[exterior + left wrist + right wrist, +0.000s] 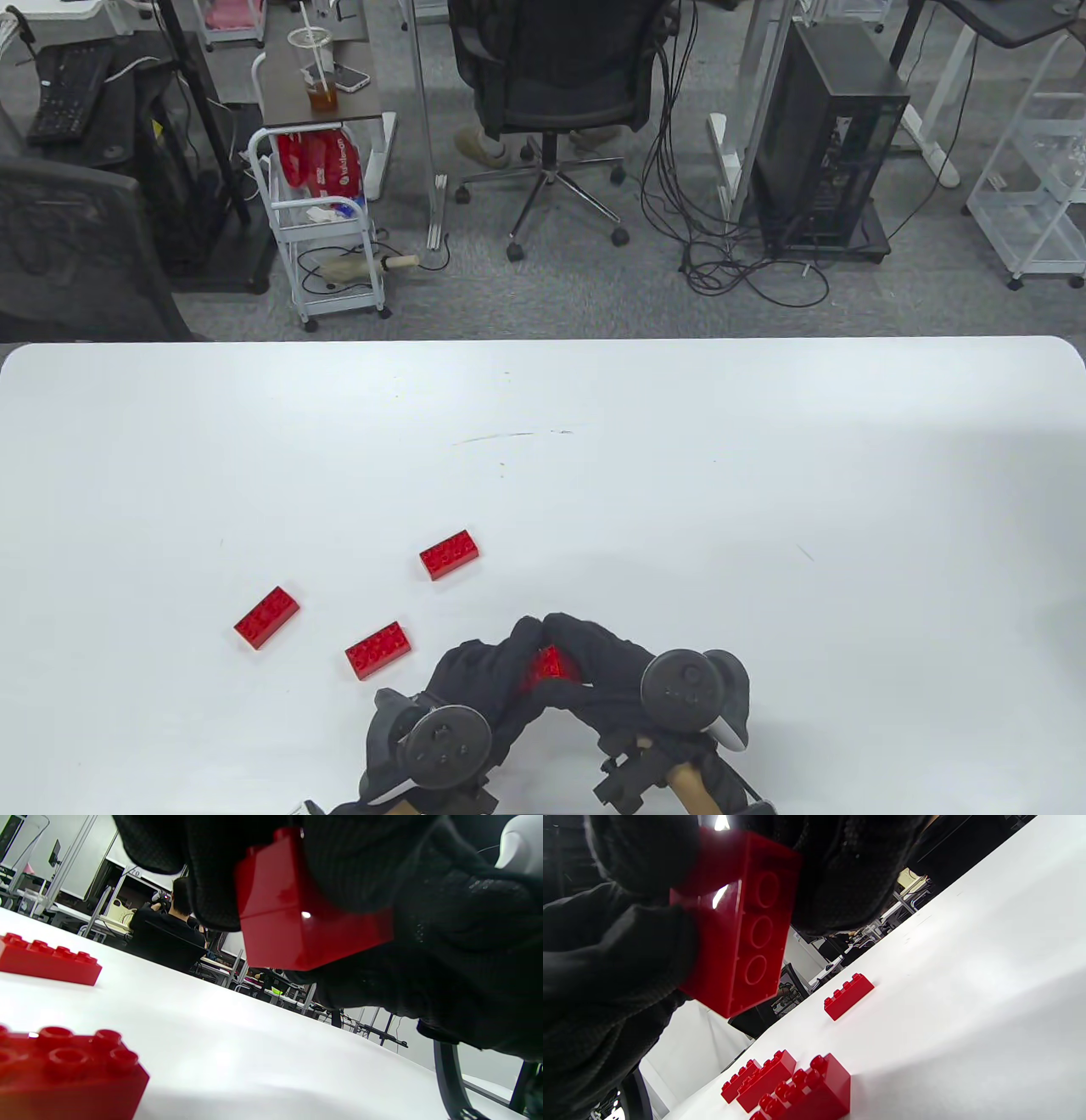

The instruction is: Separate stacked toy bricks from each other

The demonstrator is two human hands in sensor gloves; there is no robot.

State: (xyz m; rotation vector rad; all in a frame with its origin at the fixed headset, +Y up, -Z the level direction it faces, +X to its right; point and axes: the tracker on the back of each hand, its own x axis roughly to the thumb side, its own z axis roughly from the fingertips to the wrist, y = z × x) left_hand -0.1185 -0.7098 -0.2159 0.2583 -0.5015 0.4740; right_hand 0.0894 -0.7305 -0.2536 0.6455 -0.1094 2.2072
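Both of your hands meet over the near edge of the white worktop [764, 475]; your left hand [475, 688] and your right hand [611, 662] together grip a red brick stack [547, 664], and their fingers wrap it so closely that only a small patch of red shows between them from above; the stack is held clear of the worktop; in the left wrist view a seam runs across its side, so two bricks are still joined there [292, 921]; in the right wrist view its hollow underside with three round tubes faces the camera [742, 938], and dark fingers [628, 955] press on its side.

Three loose red bricks lie flat, studs up, all to the left of the stack: the nearest brick [378, 649] sits just beside your left hand; the leftmost brick [266, 617] lies further out to the left of the stack; the far brick [449, 554] lies beyond the stack, towards the middle of the worktop; the three are apart from one another.
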